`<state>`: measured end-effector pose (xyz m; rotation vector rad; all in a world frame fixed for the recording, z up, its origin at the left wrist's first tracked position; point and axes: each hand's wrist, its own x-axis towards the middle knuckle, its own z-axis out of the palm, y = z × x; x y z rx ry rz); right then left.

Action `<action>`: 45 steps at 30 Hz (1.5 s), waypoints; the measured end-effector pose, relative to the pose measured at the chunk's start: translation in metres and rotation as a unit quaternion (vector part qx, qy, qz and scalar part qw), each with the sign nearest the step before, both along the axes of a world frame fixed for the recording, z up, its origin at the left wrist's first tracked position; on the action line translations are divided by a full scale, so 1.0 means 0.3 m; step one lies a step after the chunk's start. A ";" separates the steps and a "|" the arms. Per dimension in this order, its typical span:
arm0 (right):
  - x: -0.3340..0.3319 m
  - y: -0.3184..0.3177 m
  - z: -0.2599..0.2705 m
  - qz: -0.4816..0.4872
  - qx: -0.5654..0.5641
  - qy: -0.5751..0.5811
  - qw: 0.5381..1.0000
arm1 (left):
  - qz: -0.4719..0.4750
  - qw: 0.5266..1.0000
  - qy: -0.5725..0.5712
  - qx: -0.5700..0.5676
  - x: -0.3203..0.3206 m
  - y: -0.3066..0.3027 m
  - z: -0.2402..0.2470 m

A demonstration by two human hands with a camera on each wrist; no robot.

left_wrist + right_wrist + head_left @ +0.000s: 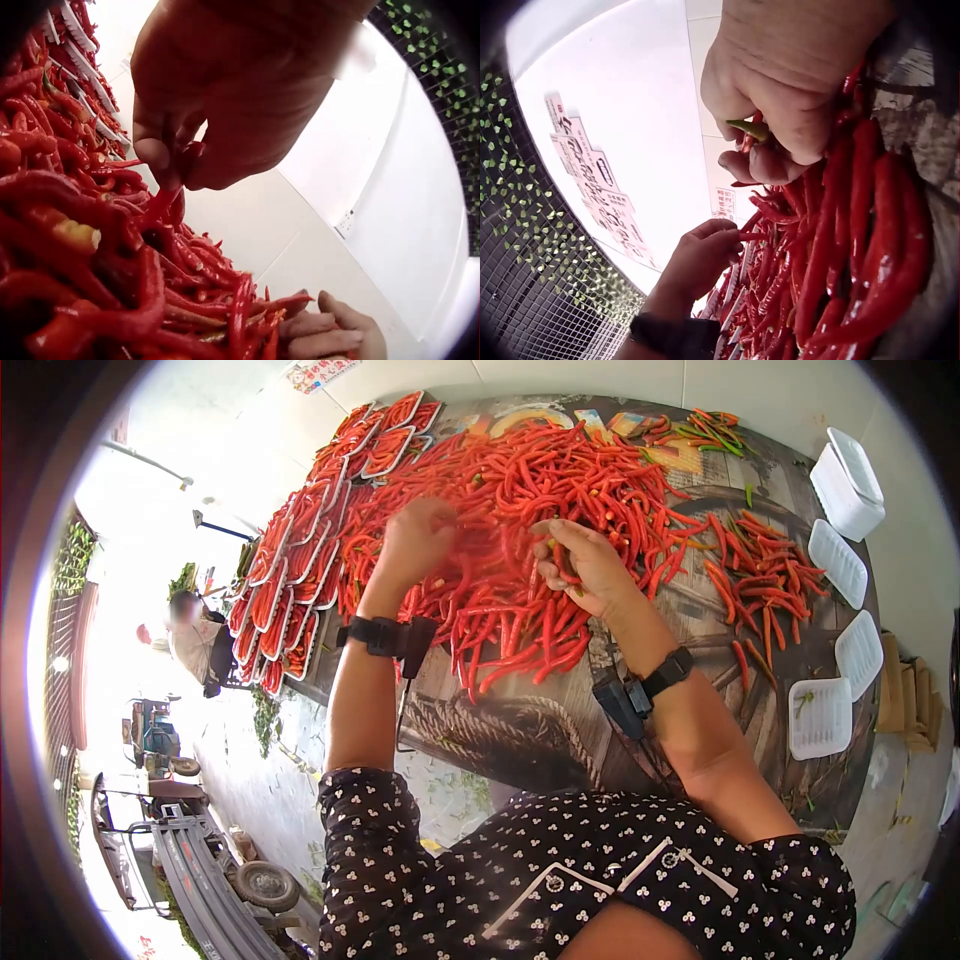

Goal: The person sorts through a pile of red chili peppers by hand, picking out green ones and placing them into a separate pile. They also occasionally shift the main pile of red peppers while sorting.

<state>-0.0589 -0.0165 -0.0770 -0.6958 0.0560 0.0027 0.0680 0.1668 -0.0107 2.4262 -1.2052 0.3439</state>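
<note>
A large heap of red chilli peppers [520,470] covers the middle of the table. The left hand [418,540] is over the heap, blurred in the head view; in the left wrist view this hand [232,97] pinches a red chilli [166,202] between thumb and fingertips. To its right, the right hand [588,568] curls its fingers round some chillies. The right wrist view shows that hand [780,97] with a green-tipped chilli [748,129] sticking out between thumb and fingers, above long red chillies [889,240].
White trays filled with chillies [268,605] are stacked along the left side. A smaller chilli pile [765,575], empty white trays [820,718] and a stack of white containers [848,485] stand at the right. Green chillies [712,432] lie at the back. Another person [195,640] is beyond the left edge.
</note>
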 end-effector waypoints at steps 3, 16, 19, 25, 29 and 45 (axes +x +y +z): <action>-0.003 0.000 0.003 -0.006 -0.002 0.009 1.000 | 0.098 0.985 0.136 -0.050 0.005 0.017 0.050; 0.000 -0.003 -0.008 0.025 -0.006 -0.012 1.000 | 0.070 0.985 0.094 -0.128 -0.033 -0.019 0.081; -0.003 -0.002 -0.003 0.028 -0.011 -0.009 1.000 | -0.010 0.988 0.112 -0.109 -0.081 -0.045 0.099; -0.005 -0.002 0.003 0.019 -0.027 -0.005 0.999 | 0.007 0.983 0.043 0.177 -0.129 -0.049 -0.020; -0.011 -0.003 0.007 0.003 -0.035 0.002 0.999 | 0.043 0.980 -0.007 0.194 -0.135 -0.057 -0.026; -0.001 -0.013 -0.006 0.016 -0.009 -0.014 1.000 | 0.031 0.970 -0.019 0.240 -0.137 -0.061 -0.019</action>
